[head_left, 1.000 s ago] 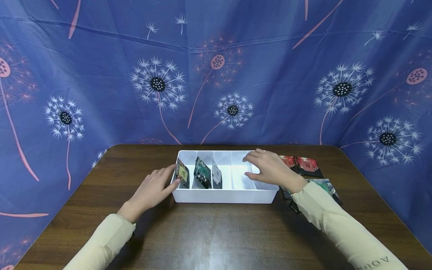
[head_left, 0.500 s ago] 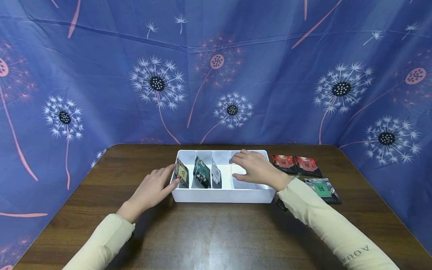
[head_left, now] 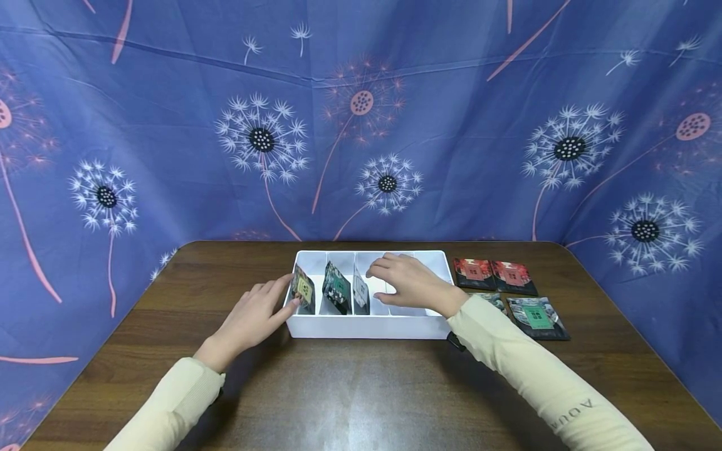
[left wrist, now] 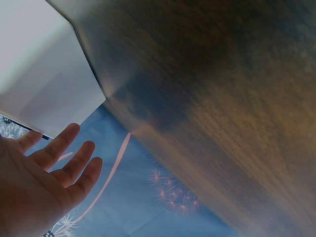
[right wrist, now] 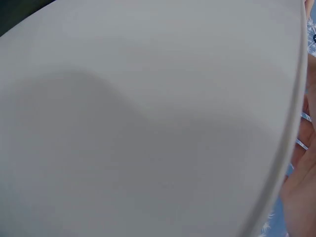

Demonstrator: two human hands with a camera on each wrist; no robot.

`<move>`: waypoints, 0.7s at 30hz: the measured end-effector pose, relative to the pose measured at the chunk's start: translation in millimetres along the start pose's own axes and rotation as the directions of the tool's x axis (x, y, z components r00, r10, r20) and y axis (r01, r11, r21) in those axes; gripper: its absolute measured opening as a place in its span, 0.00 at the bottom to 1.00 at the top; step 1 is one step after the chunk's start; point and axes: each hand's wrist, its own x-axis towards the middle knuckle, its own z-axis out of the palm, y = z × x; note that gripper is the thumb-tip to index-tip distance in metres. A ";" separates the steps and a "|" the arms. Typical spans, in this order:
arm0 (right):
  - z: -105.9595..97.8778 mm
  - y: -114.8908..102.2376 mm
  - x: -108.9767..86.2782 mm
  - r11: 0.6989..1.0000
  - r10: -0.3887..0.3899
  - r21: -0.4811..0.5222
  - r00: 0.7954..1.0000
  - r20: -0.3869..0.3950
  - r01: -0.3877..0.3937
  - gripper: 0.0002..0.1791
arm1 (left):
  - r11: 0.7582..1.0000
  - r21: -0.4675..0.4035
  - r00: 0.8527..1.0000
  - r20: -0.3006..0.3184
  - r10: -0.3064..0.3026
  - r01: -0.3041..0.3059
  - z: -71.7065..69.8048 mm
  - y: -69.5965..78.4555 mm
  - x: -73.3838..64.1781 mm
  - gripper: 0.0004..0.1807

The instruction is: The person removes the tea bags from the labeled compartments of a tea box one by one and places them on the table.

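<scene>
1. Step in hand: we judge it's filing packets into the white tray (head_left: 372,326), prob. w/ the white packet (head_left: 361,294) as the concern, since our R hand (head_left: 414,282) reaches that way.
2. R hand: over the tray, fingers bent, thumb well apart, nothing visible in its grasp; the fingertips are near the white packet, w/ a gap btwn.
3. L hand (head_left: 251,316): at the tray's L end, fingers spread & gripping nothing visible; thumb overlaps the yellow-labelled packet (head_left: 304,290), can't tell if it presses.
4. Next move, we'd say, calls for a light thumb-&-finger pinch on the white packet's top edge, w/ the L hand steadying the tray.
5. Looks: white packet is pale, flat, tilted in the 3rd compartment from L; yellow-labelled one in the 1st, dark-green packet (head_left: 337,288) in the 2nd, both leaning too.
6. On the desk (head_left: 338,388), R of tray: red packets (head_left: 512,275) & green-labelled packets (head_left: 537,316), one partly behind our sleeve (head_left: 524,369).
</scene>
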 end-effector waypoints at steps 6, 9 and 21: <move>1.4 -4.2 4.5 1.000 -0.006 0.009 1.000 0.022 0.006 0.19 | 1.000 -0.001 1.000 0.001 -0.003 0.003 -1.0 0.8 -0.5 0.37; 2.2 -5.8 6.5 1.000 -0.003 0.017 0.999 0.032 0.003 0.20 | 1.000 0.001 1.000 0.004 -0.002 0.002 -1.0 1.2 -0.5 0.37; 6.1 -10.1 16.0 0.999 -0.040 0.012 0.999 0.015 0.040 0.22 | 1.000 -0.006 1.000 0.010 0.000 0.000 -2.1 2.2 -1.2 0.36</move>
